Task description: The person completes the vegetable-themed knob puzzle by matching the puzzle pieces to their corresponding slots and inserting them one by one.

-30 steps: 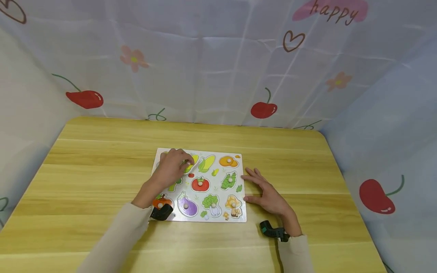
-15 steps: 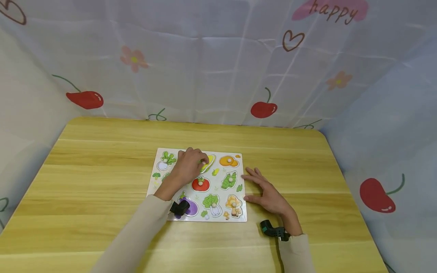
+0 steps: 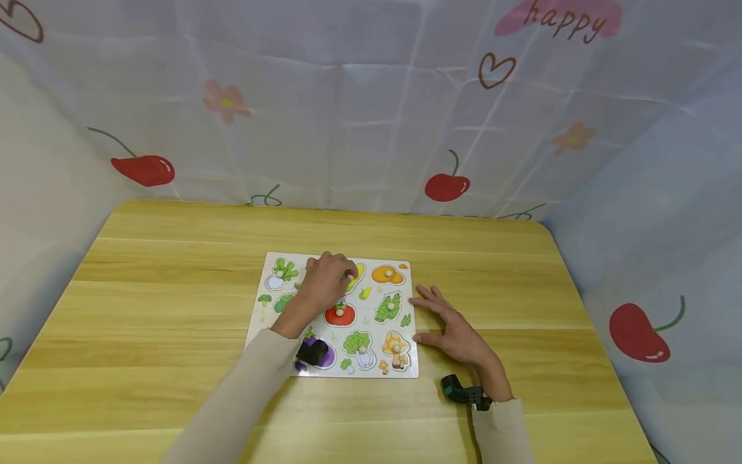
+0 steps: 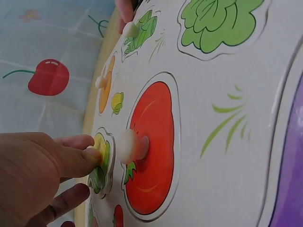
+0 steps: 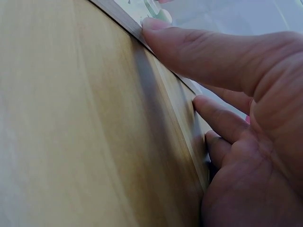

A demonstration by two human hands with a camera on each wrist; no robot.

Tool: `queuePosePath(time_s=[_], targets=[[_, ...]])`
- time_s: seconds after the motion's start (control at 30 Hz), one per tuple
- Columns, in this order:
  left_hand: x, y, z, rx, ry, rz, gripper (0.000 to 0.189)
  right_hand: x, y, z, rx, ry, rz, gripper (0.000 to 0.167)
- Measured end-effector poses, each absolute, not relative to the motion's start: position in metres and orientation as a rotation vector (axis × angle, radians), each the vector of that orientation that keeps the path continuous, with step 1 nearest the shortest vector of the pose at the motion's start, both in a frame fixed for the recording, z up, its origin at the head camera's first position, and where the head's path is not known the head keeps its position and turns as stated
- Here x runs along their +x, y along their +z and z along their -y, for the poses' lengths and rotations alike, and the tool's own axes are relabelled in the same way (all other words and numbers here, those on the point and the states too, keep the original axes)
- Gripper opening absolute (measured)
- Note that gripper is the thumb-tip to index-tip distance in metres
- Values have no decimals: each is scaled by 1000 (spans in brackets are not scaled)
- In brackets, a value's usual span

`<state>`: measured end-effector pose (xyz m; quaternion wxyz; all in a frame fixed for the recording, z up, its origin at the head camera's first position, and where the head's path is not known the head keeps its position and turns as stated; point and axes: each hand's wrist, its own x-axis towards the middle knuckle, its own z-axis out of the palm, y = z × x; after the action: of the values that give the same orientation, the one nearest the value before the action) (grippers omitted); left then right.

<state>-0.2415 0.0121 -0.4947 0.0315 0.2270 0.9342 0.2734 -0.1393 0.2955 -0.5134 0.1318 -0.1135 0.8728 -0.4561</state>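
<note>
My left hand (image 3: 327,280) is over the top row of a white vegetable puzzle board (image 3: 371,322). Its thumb and fingers pinch the knob of a yellow-and-green corn piece (image 4: 98,182), which lies over the corn outline. Just in front of the corn is the tomato piece (image 4: 154,151) with its round knob. Beside the board's right edge my right hand (image 3: 455,332) rests with relaxed, spread fingers. In the right wrist view its thumb (image 5: 189,49) lies right at the board's edge. The left hand and forearm cover part of the board's left half.
Other knobbed pieces sit in the board: radish (image 3: 278,277), eggplant (image 3: 327,356), bok choy (image 3: 361,351), mushroom (image 3: 397,348), asparagus (image 3: 388,308) and an orange one (image 3: 387,274). The wooden table (image 3: 174,290) meets a printed curtain (image 3: 348,129) behind.
My left hand has moved right with the corn piece, from left of the corn outline to over it. The radish at upper left has come into sight. My right hand stays put.
</note>
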Motion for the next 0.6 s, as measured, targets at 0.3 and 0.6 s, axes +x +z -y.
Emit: queuePosePath(time_s=[0.3, 0.6], targets=[[-236, -492, -8, 686, 864, -2874, 17, -139, -516, -297, -328, -1319, -2527, 65], [-217, -466, 35, 779, 1062, -2960, 27, -137, -506, -298, -327, -1308, -2607, 66]])
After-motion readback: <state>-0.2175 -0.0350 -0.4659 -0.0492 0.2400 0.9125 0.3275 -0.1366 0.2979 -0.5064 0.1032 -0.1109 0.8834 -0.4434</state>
